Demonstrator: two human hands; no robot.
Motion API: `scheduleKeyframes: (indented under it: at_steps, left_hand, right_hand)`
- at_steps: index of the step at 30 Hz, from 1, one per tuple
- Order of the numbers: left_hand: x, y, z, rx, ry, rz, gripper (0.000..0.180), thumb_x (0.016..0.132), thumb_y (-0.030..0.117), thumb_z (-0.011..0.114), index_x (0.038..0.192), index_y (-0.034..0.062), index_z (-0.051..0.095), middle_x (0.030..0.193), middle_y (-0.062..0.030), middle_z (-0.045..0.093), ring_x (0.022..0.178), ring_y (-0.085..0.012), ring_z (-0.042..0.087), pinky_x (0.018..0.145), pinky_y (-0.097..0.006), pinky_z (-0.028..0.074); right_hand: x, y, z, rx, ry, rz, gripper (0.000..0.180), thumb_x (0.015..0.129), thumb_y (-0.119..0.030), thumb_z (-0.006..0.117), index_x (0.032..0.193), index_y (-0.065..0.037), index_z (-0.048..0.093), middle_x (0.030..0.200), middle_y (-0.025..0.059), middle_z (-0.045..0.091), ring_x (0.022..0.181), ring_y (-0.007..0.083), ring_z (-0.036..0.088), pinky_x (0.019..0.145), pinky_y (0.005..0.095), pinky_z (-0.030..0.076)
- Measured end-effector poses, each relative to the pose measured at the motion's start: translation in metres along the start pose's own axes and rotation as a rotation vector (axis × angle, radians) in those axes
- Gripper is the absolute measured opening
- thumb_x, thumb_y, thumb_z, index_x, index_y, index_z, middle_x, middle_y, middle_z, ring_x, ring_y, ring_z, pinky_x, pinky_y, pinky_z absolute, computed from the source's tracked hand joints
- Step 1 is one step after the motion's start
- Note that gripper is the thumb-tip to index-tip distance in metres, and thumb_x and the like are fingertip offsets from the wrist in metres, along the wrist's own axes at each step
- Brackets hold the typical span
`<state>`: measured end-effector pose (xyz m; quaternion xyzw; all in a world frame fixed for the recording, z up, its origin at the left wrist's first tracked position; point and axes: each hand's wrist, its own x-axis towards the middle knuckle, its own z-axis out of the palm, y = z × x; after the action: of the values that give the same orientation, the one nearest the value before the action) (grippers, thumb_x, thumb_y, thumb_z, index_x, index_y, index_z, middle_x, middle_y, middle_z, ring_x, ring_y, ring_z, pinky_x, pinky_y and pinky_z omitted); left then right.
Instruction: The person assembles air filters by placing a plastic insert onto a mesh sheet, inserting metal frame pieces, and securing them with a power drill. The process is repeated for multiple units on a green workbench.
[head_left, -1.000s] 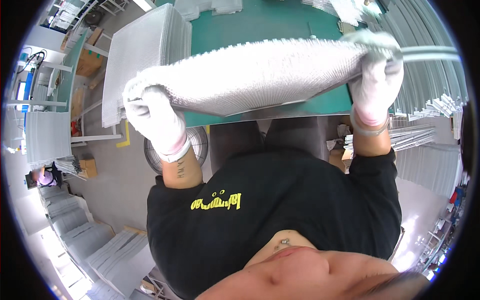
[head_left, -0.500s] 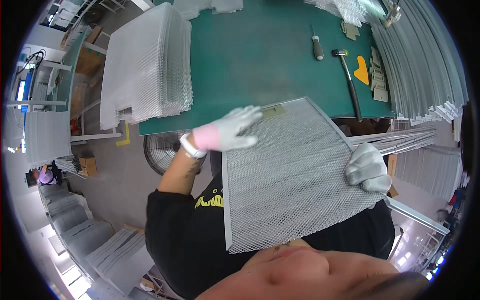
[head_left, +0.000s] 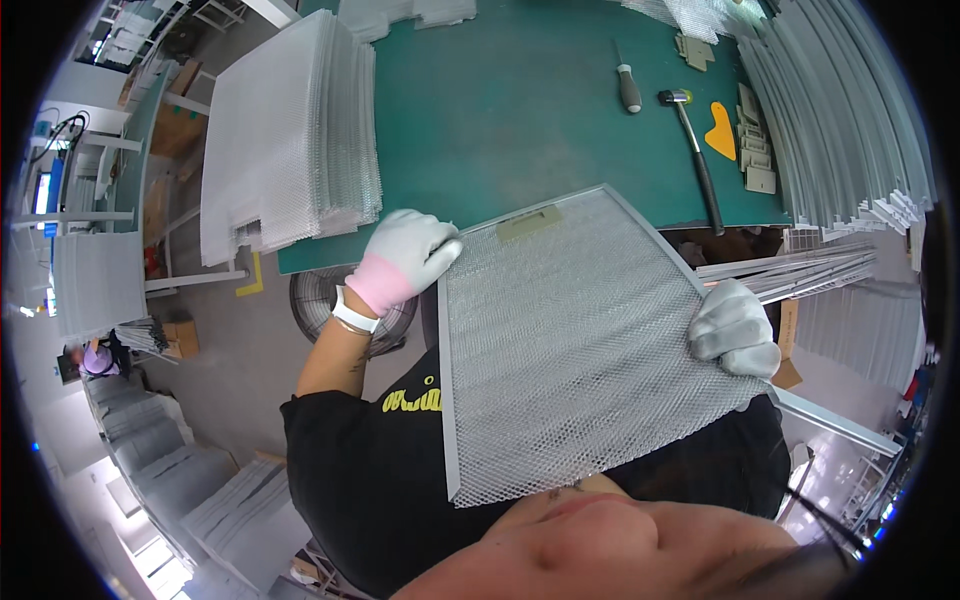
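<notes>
A mesh panel (head_left: 570, 350) leans between the table edge and my body, with metal frame strips along its left, far and right sides. Bare mesh shows at its near edge. A beige tab (head_left: 530, 225) sits at the far strip. My left hand (head_left: 405, 262), in a white glove with a pink cuff, has its fingers closed at the panel's far left corner. On the right side, my gloved right hand (head_left: 735, 332) is curled over the frame edge. From below that hand a metal strip (head_left: 840, 424) sticks out to the lower right.
On the green table (head_left: 500, 110) lie a screwdriver (head_left: 628, 90), a hammer (head_left: 698, 160), a yellow scraper (head_left: 719, 131) and beige tabs (head_left: 755, 150). A stack of mesh sheets (head_left: 285, 140) stands left, metal strips (head_left: 835, 120) right. A fan (head_left: 318, 300) sits below the table edge.
My left hand has moved left from over the far strip to the corner, and its spread fingers have closed. The right hand keeps its grip.
</notes>
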<state>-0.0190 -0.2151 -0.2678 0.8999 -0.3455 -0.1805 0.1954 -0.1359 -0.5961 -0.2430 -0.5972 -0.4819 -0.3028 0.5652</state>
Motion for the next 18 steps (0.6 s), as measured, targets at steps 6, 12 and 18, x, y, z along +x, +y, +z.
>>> scheduleKeyframes:
  at_steps: [6,12,18]
  left_hand:
    - [-0.026,0.004,-0.027,-0.312,0.111,0.131,0.049,0.098,0.035,0.049,0.121,-0.0061,0.063,0.113,-0.0225,0.068,0.111,-0.0383,0.063,0.099,-0.044,0.048]
    - [-0.018,-0.018,0.018,-0.437,0.026,0.061,0.065,0.106,0.05,0.035,0.132,-0.0053,0.057,0.134,-0.0226,0.061,0.13,-0.0364,0.053,0.113,-0.043,0.039]
    - [-0.029,-0.032,0.05,-0.357,0.189,0.07,0.065,0.105,0.052,0.032,0.127,-0.0024,0.06,0.127,-0.0205,0.061,0.123,-0.0369,0.054,0.109,-0.045,0.039]
  right_hand:
    - [0.052,0.013,-0.011,-0.009,-0.037,0.143,0.019,0.098,-0.025,0.059,0.101,-0.008,0.053,0.092,0.0108,0.069,0.076,0.0227,0.065,0.063,0.0378,0.05]
    - [0.056,0.031,-0.008,0.014,-0.018,0.121,0.018,0.102,-0.027,0.057,0.103,-0.01,0.052,0.092,0.0084,0.068,0.072,0.0197,0.063,0.06,0.037,0.046]
    - [0.043,0.003,0.002,-0.092,-0.02,0.187,0.012,0.096,-0.019,0.059,0.101,-0.012,0.05,0.087,0.008,0.068,0.074,0.0209,0.063,0.062,0.0369,0.046]
